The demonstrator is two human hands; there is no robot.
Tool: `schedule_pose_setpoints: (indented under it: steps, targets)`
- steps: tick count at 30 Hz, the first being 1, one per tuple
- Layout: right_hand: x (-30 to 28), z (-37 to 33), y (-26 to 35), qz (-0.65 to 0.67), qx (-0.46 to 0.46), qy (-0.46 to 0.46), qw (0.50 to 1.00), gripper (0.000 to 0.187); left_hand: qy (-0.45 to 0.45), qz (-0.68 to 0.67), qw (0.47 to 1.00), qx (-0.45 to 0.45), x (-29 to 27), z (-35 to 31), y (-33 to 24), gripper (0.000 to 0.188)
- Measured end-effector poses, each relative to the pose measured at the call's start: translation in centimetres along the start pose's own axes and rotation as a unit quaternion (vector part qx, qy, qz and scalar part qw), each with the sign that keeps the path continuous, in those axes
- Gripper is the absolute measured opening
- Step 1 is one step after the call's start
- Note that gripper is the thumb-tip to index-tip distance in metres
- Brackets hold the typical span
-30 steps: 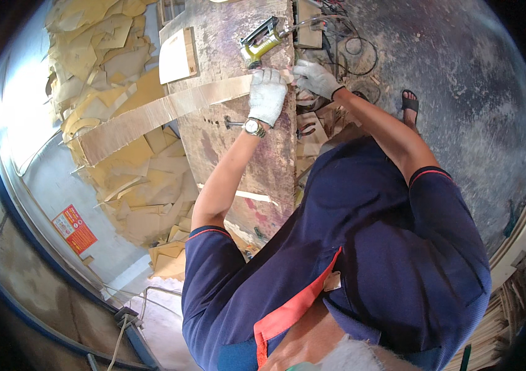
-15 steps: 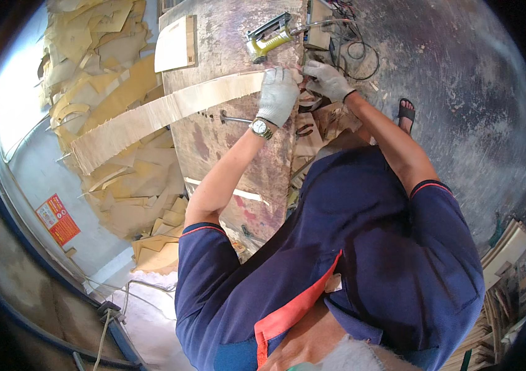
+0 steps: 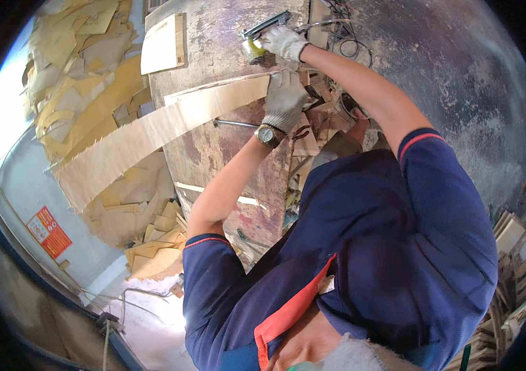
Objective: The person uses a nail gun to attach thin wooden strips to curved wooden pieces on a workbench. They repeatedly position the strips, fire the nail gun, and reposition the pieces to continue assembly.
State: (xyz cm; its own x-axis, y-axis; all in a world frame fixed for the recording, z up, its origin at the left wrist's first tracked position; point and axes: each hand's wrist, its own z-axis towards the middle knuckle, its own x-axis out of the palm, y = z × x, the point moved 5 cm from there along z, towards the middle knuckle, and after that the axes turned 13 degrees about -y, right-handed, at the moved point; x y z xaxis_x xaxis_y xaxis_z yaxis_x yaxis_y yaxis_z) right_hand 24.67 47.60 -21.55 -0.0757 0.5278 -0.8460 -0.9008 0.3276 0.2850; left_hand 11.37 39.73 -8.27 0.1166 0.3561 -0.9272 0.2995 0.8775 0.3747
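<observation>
Again, across the workbench (image 3: 213, 148) runs a long curved wooden strip (image 3: 170, 120), jutting past its left edge; farther up lies the nail gun (image 3: 254, 49). Half a second ago the right hand (image 3: 285, 43) was beside the strip's right end; it now rests on the nail gun, fingers curled over the handle. The left hand (image 3: 285, 99), as before, is nearly closed, gripping that end.

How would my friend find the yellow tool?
Start at the big, stained bench. Near the picture's top, the gloved right hand grips the tool. Unlike the flat, pale board and long, curved strip nearby, it's yellow-green and black.
</observation>
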Motion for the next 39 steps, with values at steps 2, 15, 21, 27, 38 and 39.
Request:
schedule_pose_setpoints:
  steps: [2, 15, 21, 27, 38, 39]
  targets:
    - [1.4, 0.8, -0.1, -0.024, -0.019, -0.006, 1.0, 0.031, -0.037, 0.004, 0.999, -0.011, -0.4, 0.1, 0.2, 0.024]
    - [-8.2, -12.6, -7.4, 0.175, 0.285, 0.009, 0.942, 0.07, 0.028, 0.081, 0.996, 0.039, -0.6, 0.3, 0.2, 0.011]
    - [-8.3, -23.5, -5.1, 0.498, 0.45, -0.172, 0.721, 0.066, 0.033, 0.07, 0.997, 0.027, -0.8, 0.7, 0.2, 0.013]
    - [-8.8, -25.3, -0.9, 0.625, 0.498, -0.1, 0.592, 0.039, 0.049, 0.116, 0.992, 0.017, -0.5, 0.5, 0.3, 0.016]
    - [-10.6, -22.6, 1.7, 0.68, 0.47, -0.095, 0.554, 0.035, 0.056, 0.101, 0.993, 0.005, -0.4, 0.2, 0.3, 0.023]
    - [-10.1, -22.7, 1.9, 0.664, 0.492, -0.089, 0.556, 0.035, 0.059, 0.099, 0.993, 0.003, -0.3, 0.2, 0.3, 0.023]
